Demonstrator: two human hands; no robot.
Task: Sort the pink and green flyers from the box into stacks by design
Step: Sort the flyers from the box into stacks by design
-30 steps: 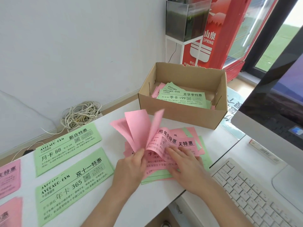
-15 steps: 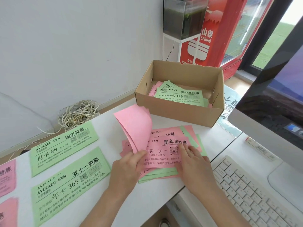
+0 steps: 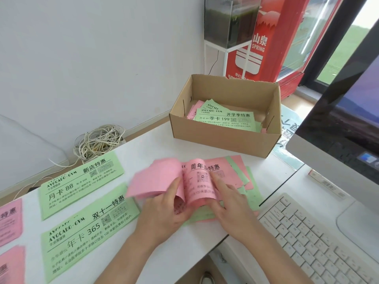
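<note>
A mixed pile of pink and green flyers (image 3: 231, 175) lies on the white table in front of the cardboard box (image 3: 223, 140). My left hand (image 3: 166, 210) grips several pink flyers (image 3: 155, 179) folded back to the left, thumb on a curled printed pink sheet. My right hand (image 3: 229, 197) presses flat on the pile, fingers on the sheet beneath. More green and pink flyers (image 3: 225, 117) lie inside the box. Two sorted green flyers (image 3: 82, 181) (image 3: 88, 228) lie to the left, and pink stacks (image 3: 10, 218) (image 3: 12, 265) sit at the left edge.
A white keyboard (image 3: 320, 240) and a monitor (image 3: 348, 128) stand on the right. A tangle of white cable (image 3: 98, 142) sits behind the table by the wall. A red cooler (image 3: 272, 37) and a glass tank (image 3: 231, 21) stand behind the box.
The raised pink sheets have been folded lower and further left by my left hand. Another printed pink sheet now curls up between my hands. My right hand stays on the pile.
</note>
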